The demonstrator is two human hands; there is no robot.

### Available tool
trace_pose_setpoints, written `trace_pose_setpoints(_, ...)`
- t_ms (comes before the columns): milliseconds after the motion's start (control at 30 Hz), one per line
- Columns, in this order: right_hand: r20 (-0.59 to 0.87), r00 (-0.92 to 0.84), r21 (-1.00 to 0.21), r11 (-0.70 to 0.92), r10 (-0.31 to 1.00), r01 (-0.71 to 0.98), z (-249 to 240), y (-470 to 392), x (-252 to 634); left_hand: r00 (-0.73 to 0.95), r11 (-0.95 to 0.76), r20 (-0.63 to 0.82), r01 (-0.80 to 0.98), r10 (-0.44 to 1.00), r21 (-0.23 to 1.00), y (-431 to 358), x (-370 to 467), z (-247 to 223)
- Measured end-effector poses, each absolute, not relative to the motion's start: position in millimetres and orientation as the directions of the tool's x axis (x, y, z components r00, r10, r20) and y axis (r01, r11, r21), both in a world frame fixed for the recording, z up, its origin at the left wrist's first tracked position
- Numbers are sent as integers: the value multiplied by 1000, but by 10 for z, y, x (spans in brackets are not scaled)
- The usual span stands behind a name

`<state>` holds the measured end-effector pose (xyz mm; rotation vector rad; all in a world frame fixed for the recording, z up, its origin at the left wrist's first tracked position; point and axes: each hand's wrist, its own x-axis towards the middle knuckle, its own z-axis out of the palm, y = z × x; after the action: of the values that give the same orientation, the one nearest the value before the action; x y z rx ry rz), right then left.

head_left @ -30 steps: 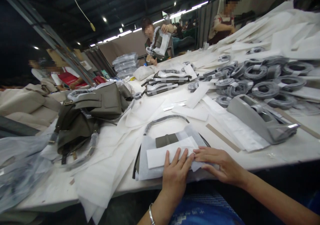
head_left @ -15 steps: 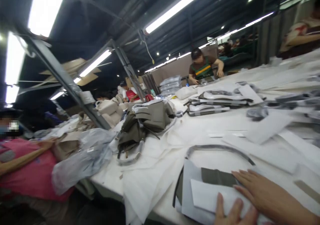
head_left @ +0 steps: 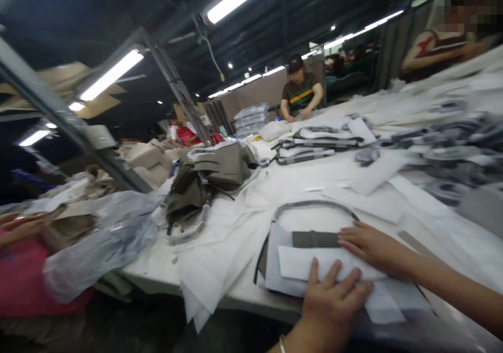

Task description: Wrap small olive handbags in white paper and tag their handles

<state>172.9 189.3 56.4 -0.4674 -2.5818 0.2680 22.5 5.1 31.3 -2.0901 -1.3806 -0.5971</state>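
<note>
In front of me a dark olive handbag (head_left: 261,263) lies flat on the table, mostly covered by white packing sheet. Its wrapped handle (head_left: 314,204) arches away from me. Across its front lies a narrower white strip (head_left: 296,264), with a bare olive band (head_left: 314,239) showing above it. My left hand (head_left: 334,295), fingers spread, presses flat on that strip. Beyond it, my right hand (head_left: 375,248) lies with fingers outstretched at the right end of the olive band. Neither hand is gripping anything.
Olive bags (head_left: 212,175) sit further back on the left. Wrapped flat bags (head_left: 322,141) are stacked behind. Loose white sheets (head_left: 216,279) hang over the table's front edge. A co-worker in pink (head_left: 27,279) is at left; another person (head_left: 302,91) works across the table.
My view has swung right and down, so the handbag and hands appear further left and higher. More of my left hand shows. Both hands stay flat on the covered bag.
</note>
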Motion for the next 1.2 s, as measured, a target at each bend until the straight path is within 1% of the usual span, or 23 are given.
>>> trace_pose_setpoints(33,400,-837,-329,911,374,250,672,1820,1819,359,-328,594,930,721,-164,33,215,355)
trace_pose_setpoints(67,399,-825,-380,891,400,248,753,1734,1926,340,-336,569,935,749,-116,25,212,379)
trace_pose_setpoints(133,466,-694,-466,819,549,334,831,1503,2169,315,-354,527,935,789,-30,25,215,389)
trace_pose_setpoints(167,512,-609,-486,789,606,377,831,1356,2293,317,-364,498,931,807,-3,23,219,385)
trace_pose_setpoints(200,558,-531,-491,770,637,408,807,1194,2410,315,-368,478,930,820,19,19,223,383)
trace_pose_setpoints(233,598,-482,-482,768,640,422,763,1024,2515,318,-373,460,927,829,32,11,226,384)
trace_pose_setpoints(300,639,-469,-439,790,609,427,626,700,2671,322,-377,439,925,839,43,-6,229,398)
trace_pose_setpoints(400,639,-518,-348,814,569,464,375,363,2752,331,-379,408,925,851,40,-18,231,431)
trace_pose_setpoints(533,659,-582,-185,853,476,488,131,217,2652,341,-371,378,929,861,8,-8,232,442)
trace_pose_setpoints(600,652,-592,-153,846,474,510,76,214,2571,343,-365,386,931,857,-17,-6,234,431)
trace_pose_setpoints(667,635,-578,-178,826,512,535,64,221,2499,343,-358,403,933,849,-40,-8,236,418)
trace_pose_setpoints(767,586,-558,-277,792,588,545,98,229,2431,344,-352,421,934,839,-63,-13,240,405)
trace_pose_setpoints(833,552,-554,-323,772,624,547,133,233,2411,345,-353,429,933,835,-62,-16,242,404)
trace_pose_setpoints(900,539,-551,-342,764,637,548,165,239,2400,342,-357,434,933,834,-49,-17,242,405)
trace_pose_setpoints(1067,595,-521,-354,781,612,514,202,202,2359,336,-355,453,934,826,-45,-11,237,387)
trace_pose_setpoints(1200,682,-512,-287,835,523,470,189,41,2325,336,-349,495,935,801,-71,-9,234,353)
